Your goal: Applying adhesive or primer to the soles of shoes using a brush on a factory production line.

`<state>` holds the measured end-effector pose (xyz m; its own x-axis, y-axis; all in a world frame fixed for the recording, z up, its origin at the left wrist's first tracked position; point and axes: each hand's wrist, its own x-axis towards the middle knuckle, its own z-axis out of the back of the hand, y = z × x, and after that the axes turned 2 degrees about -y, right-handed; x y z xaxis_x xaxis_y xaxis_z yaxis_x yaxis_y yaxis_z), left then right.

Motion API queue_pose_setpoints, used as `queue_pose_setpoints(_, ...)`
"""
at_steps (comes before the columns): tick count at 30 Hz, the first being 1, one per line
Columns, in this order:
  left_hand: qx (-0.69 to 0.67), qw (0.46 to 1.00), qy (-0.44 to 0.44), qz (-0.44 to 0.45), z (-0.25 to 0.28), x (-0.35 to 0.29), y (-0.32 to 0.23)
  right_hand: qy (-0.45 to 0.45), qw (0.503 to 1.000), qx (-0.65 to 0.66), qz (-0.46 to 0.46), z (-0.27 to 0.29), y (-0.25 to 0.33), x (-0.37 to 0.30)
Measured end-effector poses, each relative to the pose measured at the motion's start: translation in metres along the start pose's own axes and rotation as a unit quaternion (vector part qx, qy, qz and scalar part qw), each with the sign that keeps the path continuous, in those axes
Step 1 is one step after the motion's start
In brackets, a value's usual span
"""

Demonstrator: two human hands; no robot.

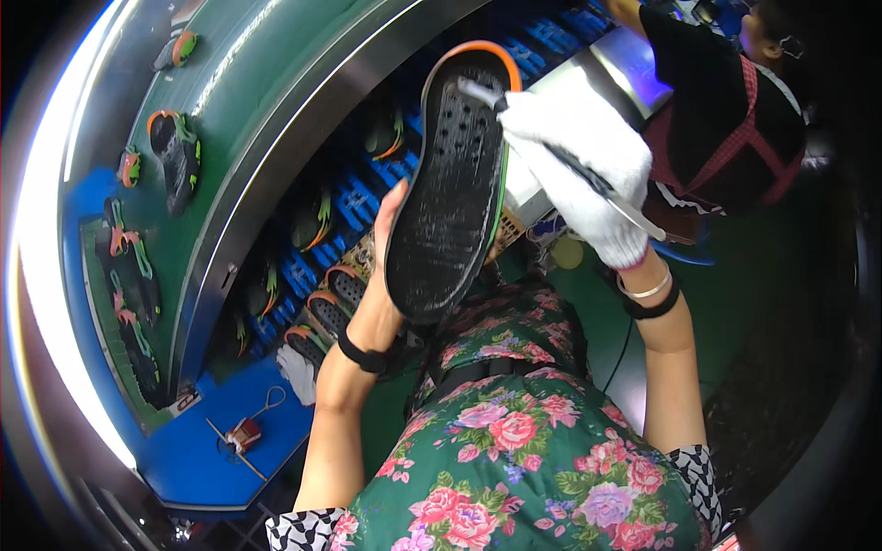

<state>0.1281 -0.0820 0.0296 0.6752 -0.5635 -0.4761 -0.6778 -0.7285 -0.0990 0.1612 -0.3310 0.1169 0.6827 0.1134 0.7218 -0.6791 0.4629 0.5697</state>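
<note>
Head-worn fisheye looks down onto nearby hands

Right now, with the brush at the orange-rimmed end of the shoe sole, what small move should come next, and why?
Probably a short stroke just inside the orange rim: the gloved right hand holds the brush with its tip at that end, while the bare left hand supports the shoe sole.

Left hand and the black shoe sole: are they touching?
Touching. The head view shows the left hand gripping the black shoe sole, thumb against its edge.
</note>
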Motion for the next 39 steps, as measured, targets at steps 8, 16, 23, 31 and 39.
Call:
queue_pose_setpoints(8,-0.055,0.996,0.041,-0.051,-0.02,-0.006,-0.003,0.121,0.99,0.07,-0.002,-0.017,0.072,-0.05)
queue_pose_setpoints(16,0.115,0.957,0.207,-0.167,-0.058,-0.037,-0.038,-0.022,0.794,0.46,-0.398,0.027,0.052,-0.036)
queue_pose_setpoints(23,0.055,0.921,0.343,-0.175,-0.14,0.002,-0.139,-0.097,0.75,0.386,-0.528,0.02,0.029,-0.085)
queue_pose_setpoints(31,0.117,0.955,0.063,-0.264,-0.118,0.026,-0.127,-0.077,0.769,0.362,-0.522,0.006,0.022,-0.141)
queue_pose_setpoints(39,0.393,0.902,0.083,-0.157,0.028,-0.075,-0.131,-0.135,0.702,0.454,-0.532,0.007,0.03,-0.157)
